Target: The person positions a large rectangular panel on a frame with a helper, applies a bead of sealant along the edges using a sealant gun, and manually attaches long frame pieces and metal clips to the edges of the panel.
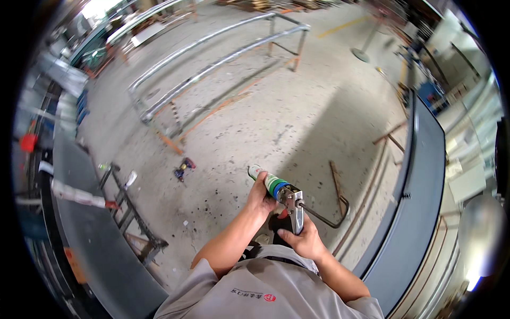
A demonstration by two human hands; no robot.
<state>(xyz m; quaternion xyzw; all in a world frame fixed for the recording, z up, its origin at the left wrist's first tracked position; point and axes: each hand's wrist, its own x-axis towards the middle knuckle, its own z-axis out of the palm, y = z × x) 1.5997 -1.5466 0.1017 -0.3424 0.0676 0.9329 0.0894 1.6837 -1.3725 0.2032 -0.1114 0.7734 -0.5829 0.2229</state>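
In front of my body I hold a metal caulking gun (291,198) fitted with a green and white sealant cartridge (271,181). My left hand (259,195) is closed round the cartridge from its left side. The gun's silver handle sits in my right hand (304,242), with the fingers wrapped round it and partly hidden. A bent plunger rod (329,221) sticks out of the back of the gun toward the right. The front end of the cartridge points away to the upper left, and whether a nozzle is on it I cannot make out.
Long dark grey panels lie at my left (93,228) and right (406,207). Ahead stands a metal rack (212,65) with orange legs. A cordless drill (184,168) and a rusty metal bar (336,186) lie on the speckled concrete floor (249,133).
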